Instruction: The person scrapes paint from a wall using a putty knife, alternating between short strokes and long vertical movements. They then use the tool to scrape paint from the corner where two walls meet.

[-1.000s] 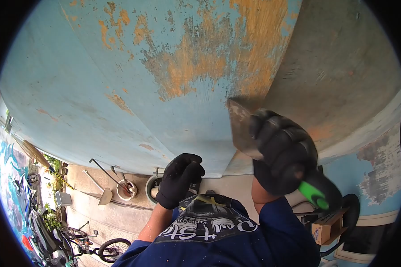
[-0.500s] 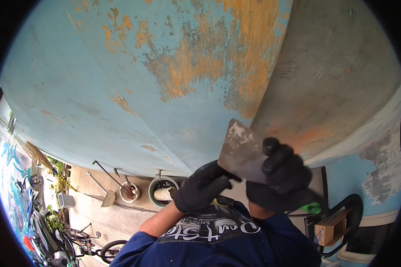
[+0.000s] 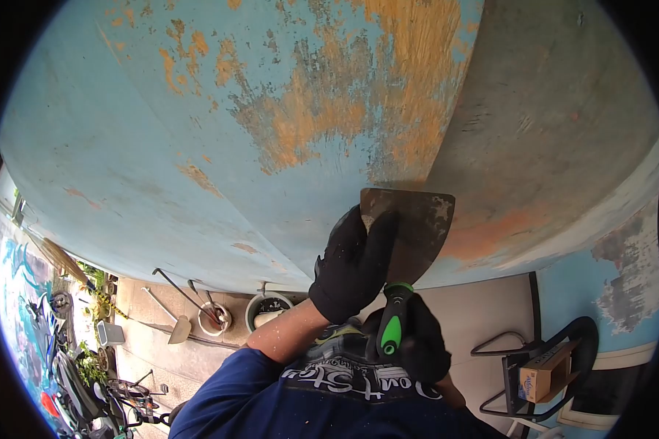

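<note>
A wide putty knife (image 3: 419,238) stands blade-up in front of me. Its blade is dark metal with pale smears. The handle is black and green, and my right hand (image 3: 423,340), in a black glove, is closed around it. My left hand (image 3: 353,267), gloved the same way, grips the left side of the blade, its thumb across the face; the other fingers are partly hidden. Just beyond the blade's top edge is a wall (image 3: 176,161) of worn blue paint with exposed orange-yellow patches (image 3: 307,132). To the right, the surface turns grey-brown.
Below the wall on the left stand a bucket (image 3: 214,319) with tools in it and a round tub (image 3: 252,311). A long-handled scoop (image 3: 179,329) lies nearby. Bicycles (image 3: 128,391) stand at lower left. A cardboard box (image 3: 545,374) rests on a chair (image 3: 515,388) at lower right.
The putty knife has turned over and upright, its green-marked handle now facing me. My right hand has moved down and left to the handle; my left hand has risen along the blade.
</note>
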`<state>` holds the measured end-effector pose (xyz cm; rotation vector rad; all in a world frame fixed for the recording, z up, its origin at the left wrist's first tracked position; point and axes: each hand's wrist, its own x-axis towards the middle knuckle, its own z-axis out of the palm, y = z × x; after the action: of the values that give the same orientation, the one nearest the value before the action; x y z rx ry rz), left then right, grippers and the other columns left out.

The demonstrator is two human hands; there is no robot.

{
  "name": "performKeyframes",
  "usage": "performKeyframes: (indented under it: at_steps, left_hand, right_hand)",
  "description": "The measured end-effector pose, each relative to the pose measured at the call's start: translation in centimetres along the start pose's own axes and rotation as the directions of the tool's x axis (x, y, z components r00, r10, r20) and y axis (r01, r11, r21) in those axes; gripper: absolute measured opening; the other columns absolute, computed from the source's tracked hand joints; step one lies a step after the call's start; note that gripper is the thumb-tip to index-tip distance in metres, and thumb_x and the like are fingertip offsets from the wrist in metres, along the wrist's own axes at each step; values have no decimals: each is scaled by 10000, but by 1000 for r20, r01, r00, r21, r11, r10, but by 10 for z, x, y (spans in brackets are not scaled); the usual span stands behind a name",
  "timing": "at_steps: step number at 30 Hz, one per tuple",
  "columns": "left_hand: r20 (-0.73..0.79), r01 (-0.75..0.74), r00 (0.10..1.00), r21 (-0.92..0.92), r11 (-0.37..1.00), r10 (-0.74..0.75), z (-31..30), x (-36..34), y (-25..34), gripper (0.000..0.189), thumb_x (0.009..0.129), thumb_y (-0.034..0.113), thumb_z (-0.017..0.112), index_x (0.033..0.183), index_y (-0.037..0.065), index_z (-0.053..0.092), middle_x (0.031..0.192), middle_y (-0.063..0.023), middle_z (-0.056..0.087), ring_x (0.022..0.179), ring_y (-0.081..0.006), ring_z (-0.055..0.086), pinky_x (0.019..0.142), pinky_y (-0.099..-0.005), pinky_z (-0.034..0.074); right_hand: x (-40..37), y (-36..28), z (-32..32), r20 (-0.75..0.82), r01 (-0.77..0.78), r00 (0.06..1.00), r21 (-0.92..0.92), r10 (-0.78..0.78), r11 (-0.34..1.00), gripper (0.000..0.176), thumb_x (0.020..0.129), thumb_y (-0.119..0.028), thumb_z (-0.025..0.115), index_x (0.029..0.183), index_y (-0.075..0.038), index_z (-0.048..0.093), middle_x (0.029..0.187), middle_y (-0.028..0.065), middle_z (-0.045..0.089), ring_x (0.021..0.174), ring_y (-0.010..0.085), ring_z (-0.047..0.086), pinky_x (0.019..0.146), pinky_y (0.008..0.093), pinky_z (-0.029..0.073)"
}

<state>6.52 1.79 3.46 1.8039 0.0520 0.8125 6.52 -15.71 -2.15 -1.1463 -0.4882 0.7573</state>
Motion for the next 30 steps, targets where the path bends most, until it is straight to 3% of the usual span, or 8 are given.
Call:
performKeyframes:
  at_steps: [5, 7, 17, 18, 20, 27, 29, 30]
  left_hand:
    - [25, -94, 995, 148, 984, 92, -1, 7, -7, 181, 942, 29, 539, 1100, -41, 595, 1027, -142, 630, 850, -226, 614, 765, -317, 483]
    - [7, -103, 995, 149, 983, 103, 0, 10, -6, 165, 944, 63, 538, 1066, -33, 594, 961, -160, 631, 840, -290, 613, 741, -357, 482]
    - [-64, 68, 995, -127, 989, -77, -10, 32, 33, 335, 846, -115, 562, 1177, -68, 581, 1048, -141, 640, 904, -225, 638, 784, -290, 499]
    - [-38, -161, 985, 138, 977, 168, -10, 26, 25, 294, 869, -83, 566, 1161, -67, 587, 1035, -128, 642, 902, -204, 636, 777, -279, 496]
    - [-141, -56, 988, 23, 998, 59, 3, 12, 21, 188, 973, 145, 544, 986, -23, 628, 802, -138, 643, 710, -200, 617, 646, -331, 469]
    - [-79, 14, 997, 87, 996, -7, 8, 2, -12, 162, 970, 112, 553, 1022, -24, 622, 860, -39, 627, 759, -85, 543, 669, -274, 457]
    - [-65, 28, 998, 95, 995, -21, 5, 10, -4, 149, 949, 73, 557, 1041, -28, 616, 882, -67, 628, 763, -129, 566, 670, -290, 464]
    - [-46, 48, 998, 105, 993, -44, 3, 11, 0, 155, 927, 34, 561, 1060, -31, 610, 903, -95, 629, 768, -173, 588, 671, -307, 470]
  right_hand:
    - [6, 12, 4, 105, 198, 976, -52, -192, 979, 502, 956, -207, 505, 1341, 66, 337, 910, 186, 617, 646, 189, 598, 603, 341, 514]
    - [8, 19, 4, 258, 600, 760, -633, -597, 490, 570, 901, -135, 590, 1343, 104, 321, 924, 214, 618, 706, 231, 622, 662, 361, 532]
    - [32, -7, 23, 493, 282, 373, -867, -786, -410, 538, 864, -149, 652, 1291, 70, 410, 1063, 267, 608, 881, 326, 647, 715, 385, 534]
    - [26, -3, 20, 494, 279, 362, -867, -791, -413, 538, 864, -149, 652, 1291, 70, 410, 1063, 267, 608, 881, 326, 647, 715, 385, 534]
    - [6, 16, 8, 123, 349, 918, -702, -378, 620, 527, 837, -44, 684, 1301, 63, 458, 1161, 344, 563, 952, 452, 641, 780, 475, 558]
    - [9, 22, 8, -80, 41, 987, -727, -143, 686, 398, 944, -253, 521, 1201, 43, 450, 823, 116, 611, 623, 150, 580, 540, 254, 454]
    - [34, 22, 9, 476, 271, 296, -873, -828, -405, 411, 950, -199, 507, 1263, 54, 423, 851, 123, 611, 678, 172, 600, 571, 276, 492]
    - [29, 31, 6, 478, 272, 296, -872, -827, -407, 411, 950, -199, 507, 1263, 54, 423, 851, 123, 611, 678, 172, 600, 571, 276, 492]
